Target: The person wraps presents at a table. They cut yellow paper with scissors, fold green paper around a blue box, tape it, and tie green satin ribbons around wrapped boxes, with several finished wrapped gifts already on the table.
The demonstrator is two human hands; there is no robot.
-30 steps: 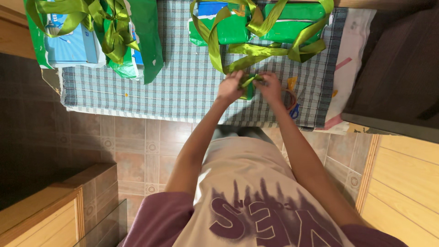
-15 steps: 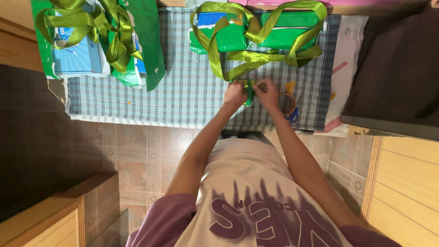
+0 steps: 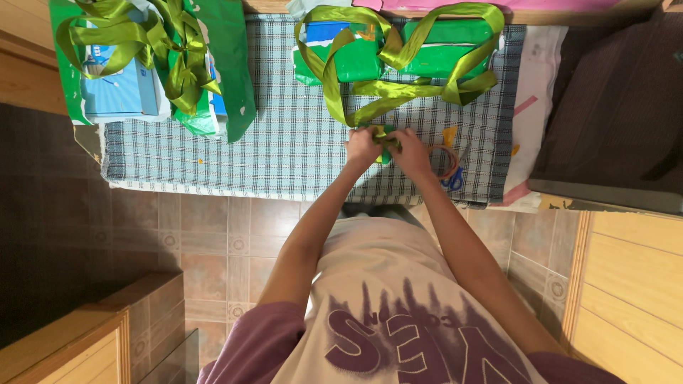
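A long green satin ribbon (image 3: 398,89) loops around a green-wrapped box (image 3: 427,53) on the checked tablecloth (image 3: 284,149). My left hand (image 3: 363,147) and my right hand (image 3: 411,148) meet at the near end of that ribbon, both pinching a small folded green bunch of it (image 3: 385,136) just above the cloth. The fingertips are hidden in the folds.
At the far left lie a light blue box (image 3: 117,89), torn green wrapping paper (image 3: 231,64) and a tangle of green ribbon (image 3: 171,53). Scissors with orange and blue handles (image 3: 449,167) lie right of my right hand. Tiled floor lies below, wooden furniture at both sides.
The view has shifted slightly, so the table sits lower in frame. Both hands stay together on the ribbon end, working the bunch between the fingers.
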